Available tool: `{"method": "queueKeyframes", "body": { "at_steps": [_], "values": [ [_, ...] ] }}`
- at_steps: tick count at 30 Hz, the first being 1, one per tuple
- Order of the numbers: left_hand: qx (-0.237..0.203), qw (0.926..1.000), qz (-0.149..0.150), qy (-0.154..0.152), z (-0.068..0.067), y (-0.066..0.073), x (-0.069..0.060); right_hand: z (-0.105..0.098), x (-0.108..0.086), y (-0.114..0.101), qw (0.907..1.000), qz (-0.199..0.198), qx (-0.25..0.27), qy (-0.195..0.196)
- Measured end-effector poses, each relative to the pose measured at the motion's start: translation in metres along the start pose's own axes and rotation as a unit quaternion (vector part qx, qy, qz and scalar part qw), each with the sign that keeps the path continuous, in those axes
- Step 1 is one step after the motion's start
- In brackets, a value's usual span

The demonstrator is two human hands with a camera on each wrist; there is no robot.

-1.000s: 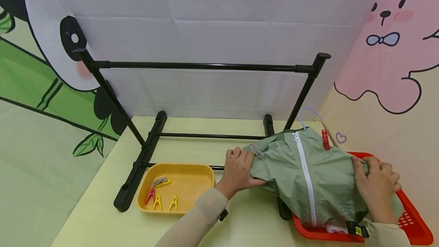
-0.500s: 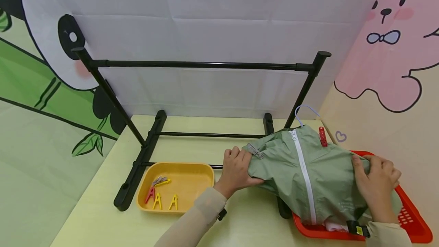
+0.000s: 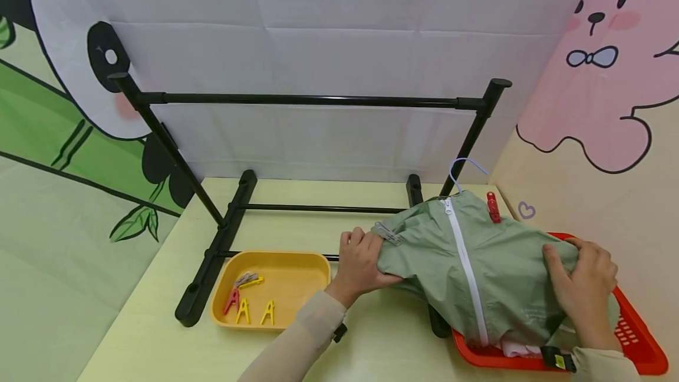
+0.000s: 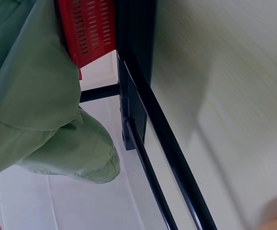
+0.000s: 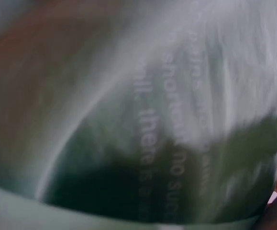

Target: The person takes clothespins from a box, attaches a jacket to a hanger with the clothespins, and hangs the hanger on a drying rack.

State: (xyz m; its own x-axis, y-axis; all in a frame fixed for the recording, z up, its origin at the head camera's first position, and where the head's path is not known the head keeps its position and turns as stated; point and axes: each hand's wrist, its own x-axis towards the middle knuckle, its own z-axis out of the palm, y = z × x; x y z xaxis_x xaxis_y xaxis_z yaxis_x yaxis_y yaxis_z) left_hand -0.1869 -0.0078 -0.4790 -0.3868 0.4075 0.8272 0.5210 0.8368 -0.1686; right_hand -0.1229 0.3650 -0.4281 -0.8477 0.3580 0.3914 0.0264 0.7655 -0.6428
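Observation:
A green jacket (image 3: 509, 270) with a white zipper hangs on a light purple hanger (image 3: 457, 171), held above the red basket. The left hand (image 3: 362, 267) grips its left shoulder near a grey clip (image 3: 388, 233). On the other side, the right hand (image 3: 586, 287) pinches the jacket's edge, thumb in front. A red clip (image 3: 493, 207) sits on the right shoulder. In the left wrist view the jacket's green fabric (image 4: 76, 148) hangs at the left. Printed fabric (image 5: 176, 143) fills most of the right wrist view, blurred.
A black rack (image 3: 313, 100) stands on the table (image 3: 138, 317). At its front left lies a yellow tray (image 3: 302, 287) with several clips. The red basket (image 3: 644, 335), holding some pink cloth (image 3: 517, 349), is at the right, partly under the jacket.
The jacket, hanger and red clip have shifted slightly left, with the hanger's hook a little higher. The left hand has moved slightly left with the jacket, and both hands keep their hold.

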Motion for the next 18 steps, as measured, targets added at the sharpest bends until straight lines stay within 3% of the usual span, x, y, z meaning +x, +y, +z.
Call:
{"method": "queueKeyframes", "body": {
  "at_steps": [11,18],
  "values": [
    [0.0,0.9998,-0.011,0.015,-0.0028,-0.0063,-0.0051,-0.0005,-0.0009,-0.0008,0.9993,0.022,0.029,-0.009],
    [-0.009,0.9995,-0.02,0.022,-0.0054,-0.0102,-0.0068,-0.0017,-0.0007,0.0037,0.9993,0.028,0.013,-0.021]
  ]
}}
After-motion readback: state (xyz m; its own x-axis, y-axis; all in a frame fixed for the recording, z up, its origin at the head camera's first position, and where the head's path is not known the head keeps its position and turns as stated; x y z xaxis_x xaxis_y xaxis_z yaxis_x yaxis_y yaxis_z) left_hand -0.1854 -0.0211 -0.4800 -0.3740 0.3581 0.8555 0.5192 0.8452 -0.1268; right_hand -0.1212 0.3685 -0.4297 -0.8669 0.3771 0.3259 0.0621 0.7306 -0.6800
